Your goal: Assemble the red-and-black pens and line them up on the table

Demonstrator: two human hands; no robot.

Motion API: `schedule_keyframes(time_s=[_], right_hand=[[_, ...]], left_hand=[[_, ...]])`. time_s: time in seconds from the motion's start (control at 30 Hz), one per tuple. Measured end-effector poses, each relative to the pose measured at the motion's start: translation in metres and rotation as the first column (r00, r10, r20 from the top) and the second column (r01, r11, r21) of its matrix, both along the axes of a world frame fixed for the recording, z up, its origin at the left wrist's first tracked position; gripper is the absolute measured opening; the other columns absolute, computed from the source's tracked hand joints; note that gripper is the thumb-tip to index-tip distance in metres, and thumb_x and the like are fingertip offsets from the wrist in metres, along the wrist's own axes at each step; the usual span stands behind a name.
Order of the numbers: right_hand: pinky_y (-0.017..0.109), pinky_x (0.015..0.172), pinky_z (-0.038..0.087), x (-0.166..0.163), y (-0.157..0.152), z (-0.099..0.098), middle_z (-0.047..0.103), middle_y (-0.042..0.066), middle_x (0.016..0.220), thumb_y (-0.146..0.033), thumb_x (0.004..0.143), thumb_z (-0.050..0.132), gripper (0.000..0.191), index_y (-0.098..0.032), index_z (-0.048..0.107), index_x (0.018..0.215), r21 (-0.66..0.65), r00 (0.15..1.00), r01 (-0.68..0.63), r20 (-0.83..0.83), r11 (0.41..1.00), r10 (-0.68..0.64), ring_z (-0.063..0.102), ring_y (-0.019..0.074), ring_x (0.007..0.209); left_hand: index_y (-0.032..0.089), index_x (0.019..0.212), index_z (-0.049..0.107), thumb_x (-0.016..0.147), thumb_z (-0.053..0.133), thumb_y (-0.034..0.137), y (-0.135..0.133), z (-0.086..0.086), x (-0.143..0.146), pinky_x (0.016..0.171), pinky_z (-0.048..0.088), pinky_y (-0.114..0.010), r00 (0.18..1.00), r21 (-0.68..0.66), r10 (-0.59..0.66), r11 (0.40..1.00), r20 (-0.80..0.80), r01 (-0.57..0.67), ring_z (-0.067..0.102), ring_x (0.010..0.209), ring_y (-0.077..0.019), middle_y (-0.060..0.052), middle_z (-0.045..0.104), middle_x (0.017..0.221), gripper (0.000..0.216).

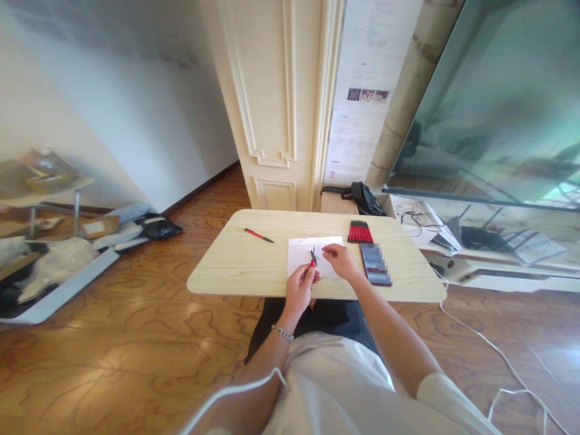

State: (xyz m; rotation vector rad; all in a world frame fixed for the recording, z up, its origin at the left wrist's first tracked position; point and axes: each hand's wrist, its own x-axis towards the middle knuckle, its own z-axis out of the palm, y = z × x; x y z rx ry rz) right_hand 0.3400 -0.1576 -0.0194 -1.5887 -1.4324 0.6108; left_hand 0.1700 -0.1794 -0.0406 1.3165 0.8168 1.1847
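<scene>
My left hand (300, 284) is closed around a red and black pen (313, 256), held upright over a white sheet of paper (301, 251) on a small light wooden table (235, 266). My right hand (341, 258) rests on the same sheet with its fingers curled in a pinch; what it holds is too small to make out. A row of several red and black pens (360, 231) lies just behind my right hand. One single red pen (258, 235) lies apart at the table's left.
A dark flat object (375, 264), blurred out, lies right of the paper. A white cable (489, 350) trails over the wooden floor at the right. A low shelf with cables stands at the right, bags and clutter at the left wall.
</scene>
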Motion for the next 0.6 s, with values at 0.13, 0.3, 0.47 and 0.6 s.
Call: schedule_keyframes(time_s=[0.13, 0.3, 0.47, 0.6], right_hand=[[0.030, 0.078, 0.044, -0.003, 0.018, -0.007, 0.071, 0.008, 0.091, -0.031, 0.080, 0.060, 0.019, -0.020, 0.071, 0.090, -0.139, 0.937, 0.080, 0.348, 0.987, -0.027, 0.063, 0.0191, 0.085], [0.028, 0.077, 0.043, -0.020, 0.021, -0.001, 0.069, 0.011, 0.101, -0.035, 0.084, 0.055, 0.023, -0.020, 0.071, 0.091, -0.258, 0.837, 0.186, 0.547, 0.948, -0.015, 0.063, 0.0214, 0.091], [0.031, 0.077, 0.042, -0.019, 0.018, -0.003, 0.067, 0.017, 0.103, -0.029, 0.086, 0.051, 0.023, -0.015, 0.068, 0.093, -0.226, 0.817, 0.212, 0.575, 0.951, -0.046, 0.062, 0.0246, 0.095], [0.028, 0.071, 0.043, -0.009, 0.014, -0.013, 0.069, 0.009, 0.082, -0.026, 0.085, 0.050, 0.019, -0.016, 0.065, 0.087, -0.114, 0.956, 0.135, 0.277, 0.984, -0.099, 0.063, 0.0187, 0.078]], left_hand=[[0.013, 0.103, 0.064, 0.083, 0.057, 0.050, 0.002, -0.003, -0.001, 0.062, 0.050, -0.026, 1.000, -0.006, 0.001, 1.000, -0.001, -0.001, 0.065, 0.069, -0.0159, -0.008, 0.069, 0.081, 0.042], [0.013, 0.102, 0.065, 0.083, 0.058, 0.048, 0.001, -0.002, -0.002, 0.066, 0.052, -0.027, 1.000, 0.002, -0.007, 1.000, 0.028, 0.007, 0.065, 0.070, -0.0161, -0.008, 0.069, 0.080, 0.040], [0.013, 0.102, 0.065, 0.084, 0.058, 0.045, 0.001, -0.002, -0.002, 0.067, 0.052, -0.027, 1.000, 0.007, -0.009, 1.000, 0.022, 0.009, 0.065, 0.070, -0.0161, -0.007, 0.068, 0.080, 0.038], [0.013, 0.102, 0.065, 0.083, 0.059, 0.046, 0.002, -0.002, -0.002, 0.066, 0.051, -0.027, 1.000, -0.010, -0.013, 1.000, 0.021, 0.014, 0.064, 0.069, -0.0156, -0.008, 0.069, 0.080, 0.039]])
